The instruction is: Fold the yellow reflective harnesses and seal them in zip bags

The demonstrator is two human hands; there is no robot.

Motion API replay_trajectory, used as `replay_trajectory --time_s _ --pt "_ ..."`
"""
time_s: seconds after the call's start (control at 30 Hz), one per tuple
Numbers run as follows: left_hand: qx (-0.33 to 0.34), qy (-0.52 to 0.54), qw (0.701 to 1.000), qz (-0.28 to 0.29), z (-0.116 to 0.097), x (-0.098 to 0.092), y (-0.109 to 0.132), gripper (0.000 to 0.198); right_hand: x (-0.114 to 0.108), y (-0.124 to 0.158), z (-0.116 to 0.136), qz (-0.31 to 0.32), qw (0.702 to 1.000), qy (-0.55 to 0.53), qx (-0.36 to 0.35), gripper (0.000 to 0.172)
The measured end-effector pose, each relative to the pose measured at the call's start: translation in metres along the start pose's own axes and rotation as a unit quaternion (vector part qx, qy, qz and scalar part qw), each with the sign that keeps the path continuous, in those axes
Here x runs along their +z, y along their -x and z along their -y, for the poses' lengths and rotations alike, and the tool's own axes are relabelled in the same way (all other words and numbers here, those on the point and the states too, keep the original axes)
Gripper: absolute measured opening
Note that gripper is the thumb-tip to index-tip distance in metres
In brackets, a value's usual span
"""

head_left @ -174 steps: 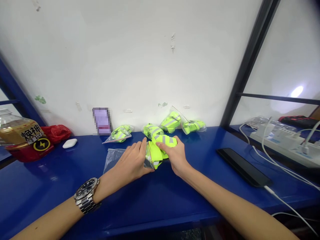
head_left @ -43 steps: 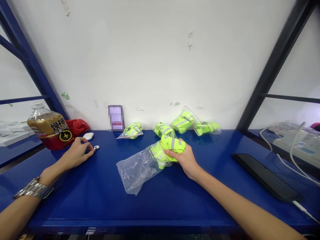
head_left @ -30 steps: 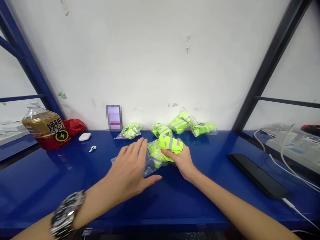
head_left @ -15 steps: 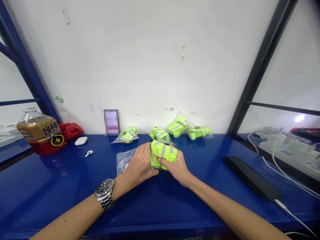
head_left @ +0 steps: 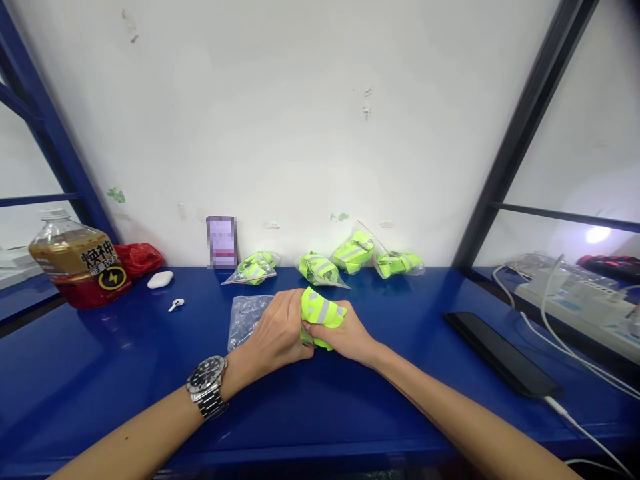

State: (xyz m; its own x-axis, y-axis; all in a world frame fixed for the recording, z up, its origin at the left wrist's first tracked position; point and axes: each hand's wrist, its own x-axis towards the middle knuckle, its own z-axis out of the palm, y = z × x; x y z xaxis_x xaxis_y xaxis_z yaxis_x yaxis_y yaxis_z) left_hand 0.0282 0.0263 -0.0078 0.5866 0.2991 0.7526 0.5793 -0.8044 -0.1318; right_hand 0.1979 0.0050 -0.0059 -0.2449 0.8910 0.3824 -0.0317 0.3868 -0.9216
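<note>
Where the two hands meet at the middle of the desk [head_left: 350, 407], the folded vest [head_left: 323, 310], neon yellow with grey stripes, sits pinched between them, its top showing above the knuckles. The left hand [head_left: 277, 330] curls its fingers [head_left: 289, 308] tight against the vest's left side, and the right hand [head_left: 345, 333] clenches it from the right and below, so both are closed on the one vest. One clear plastic bag [head_left: 245, 317] lies flat beside the left hand, partly under it; whether the fingers also grip its mouth cannot be told. Along the wall lie four bagged vests [head_left: 320, 268], one apart at the left. Far left stand one bottle [head_left: 80, 267] and one earbud [head_left: 176, 305]; one phone [head_left: 500, 353] lies at the right.
</note>
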Motion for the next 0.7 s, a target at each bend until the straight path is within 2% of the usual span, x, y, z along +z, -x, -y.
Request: replay_trajectory --time_s 0.2,0.33,0.5,0.7 --pt "-0.02 -0.009 1.0 -0.006 -0.006 0.001 -0.003 0.069 0.0 -0.004 0.002 0.016 1.0 0.014 0.014 0.025" --pt "-0.002 -0.032 0.999 0.01 -0.003 0.001 -0.004 0.069 0.005 -0.006 0.001 0.011 1.0 0.002 0.0 0.023" --pt "0.024 -0.032 0.998 0.04 -0.001 -0.008 -0.008 0.066 0.004 -0.004 0.002 0.005 1.0 -0.014 0.025 0.026" --pt "0.04 -0.039 0.997 0.057 0.001 -0.015 -0.009 0.065 -0.006 0.003 0.007 0.056 0.991 -0.095 0.073 0.036"
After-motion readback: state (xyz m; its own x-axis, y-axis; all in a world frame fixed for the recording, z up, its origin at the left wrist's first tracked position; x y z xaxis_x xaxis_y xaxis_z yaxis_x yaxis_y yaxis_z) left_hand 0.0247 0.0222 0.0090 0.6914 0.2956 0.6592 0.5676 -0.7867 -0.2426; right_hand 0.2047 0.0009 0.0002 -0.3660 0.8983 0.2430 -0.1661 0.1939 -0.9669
